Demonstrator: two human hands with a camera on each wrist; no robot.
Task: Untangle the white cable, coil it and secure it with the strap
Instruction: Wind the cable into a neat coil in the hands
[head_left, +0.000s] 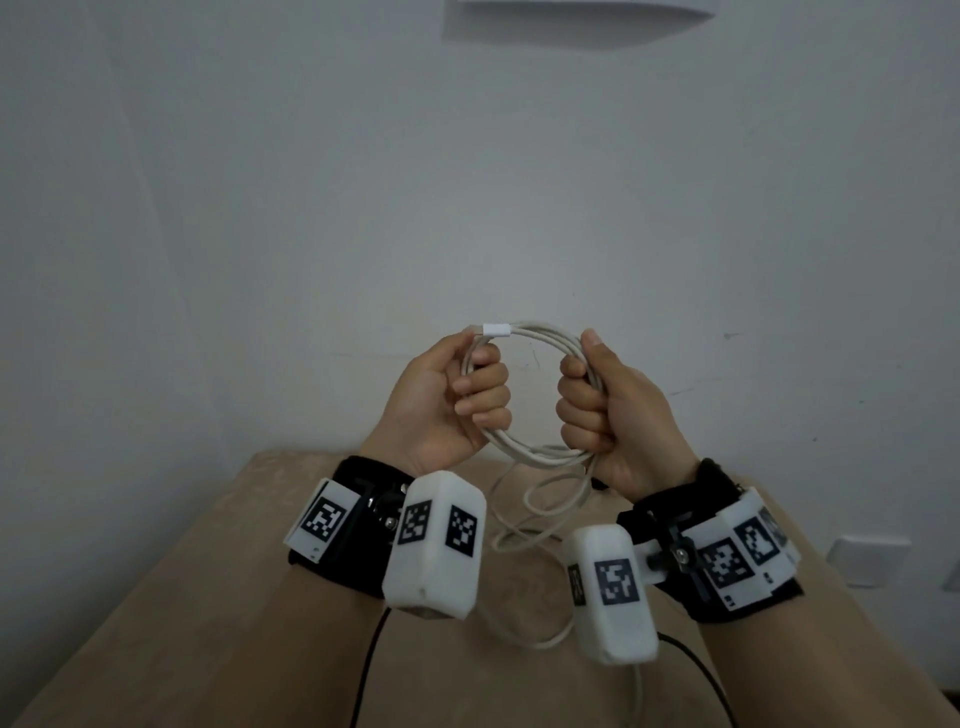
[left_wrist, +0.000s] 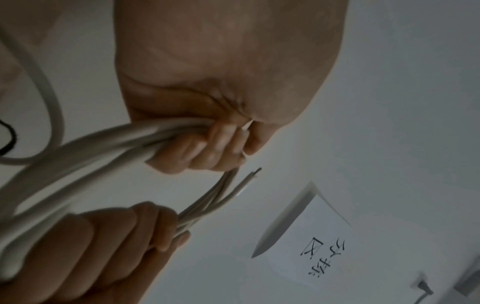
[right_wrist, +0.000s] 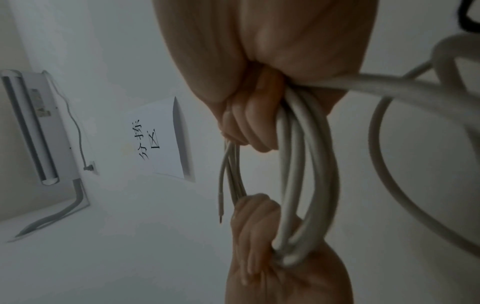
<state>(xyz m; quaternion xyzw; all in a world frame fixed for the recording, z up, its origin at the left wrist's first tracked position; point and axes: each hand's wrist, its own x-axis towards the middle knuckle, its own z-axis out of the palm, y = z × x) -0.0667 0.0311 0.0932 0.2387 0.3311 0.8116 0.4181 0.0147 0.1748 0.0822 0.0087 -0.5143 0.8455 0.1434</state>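
Note:
The white cable (head_left: 535, 454) is wound into a round coil and held upright in front of the wall. My left hand (head_left: 478, 389) grips the coil's left side, fingers curled round the strands. My right hand (head_left: 582, 410) grips the right side the same way. A white plug (head_left: 496, 330) sticks out at the top of the coil by my left thumb. A loose tail (head_left: 519, 543) hangs from the coil down to the beige table (head_left: 208, 597). The wrist views show the bundle (left_wrist: 103, 142) (right_wrist: 296, 164) running between both fists. I cannot make out a strap.
A paper sign (right_wrist: 161, 139) hangs on the white wall above the hands. A wall socket (head_left: 867, 561) sits low on the right. An air conditioner (right_wrist: 33, 127) is mounted high up. Black camera leads (head_left: 369, 670) trail across the table toward me.

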